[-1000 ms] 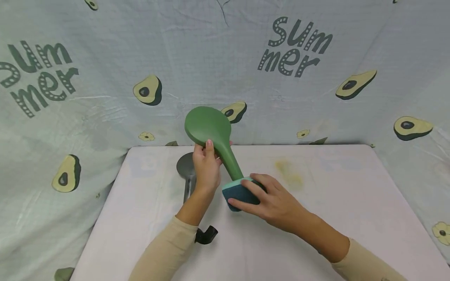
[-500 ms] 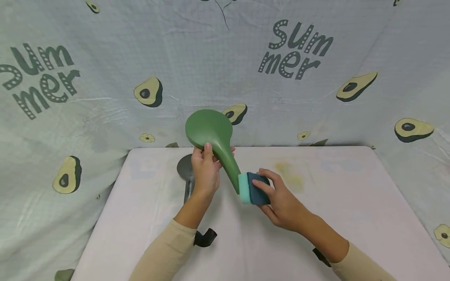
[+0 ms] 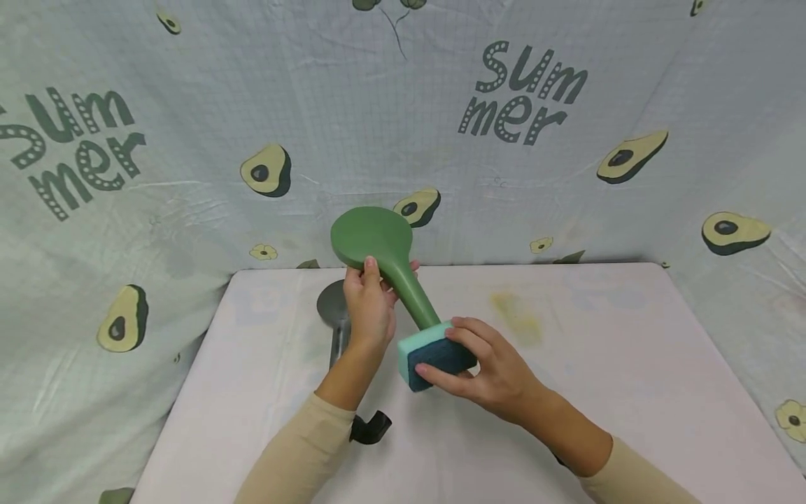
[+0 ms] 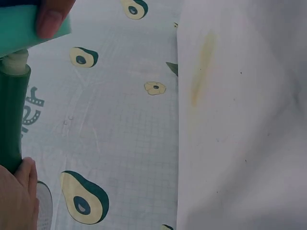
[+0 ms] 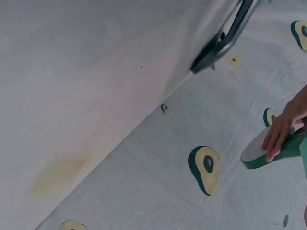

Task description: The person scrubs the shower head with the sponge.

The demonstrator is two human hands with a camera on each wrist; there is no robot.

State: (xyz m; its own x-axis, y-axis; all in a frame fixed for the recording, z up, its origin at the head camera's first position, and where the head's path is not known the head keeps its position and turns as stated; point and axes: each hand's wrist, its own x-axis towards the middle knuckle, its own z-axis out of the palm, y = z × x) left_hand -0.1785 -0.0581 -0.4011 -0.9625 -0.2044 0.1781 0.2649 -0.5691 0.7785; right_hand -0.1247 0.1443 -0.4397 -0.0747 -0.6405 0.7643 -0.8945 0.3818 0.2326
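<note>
- Left hand grips the green shower head by its neck, up above the table!
- Right hand pinches the sponge at the handle's end; wiping looks under way.
- How much is done? Can't tell; the grey shower head lies there, gripped by neither.

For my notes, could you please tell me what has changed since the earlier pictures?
Since half a second ago, the right hand has shifted the teal and navy rectangular sponge left and slightly lower, turning it from the side to the lower end of the long-handled green shower head. The left hand still holds the shower head; the dark grey round-headed object stays put.
</note>
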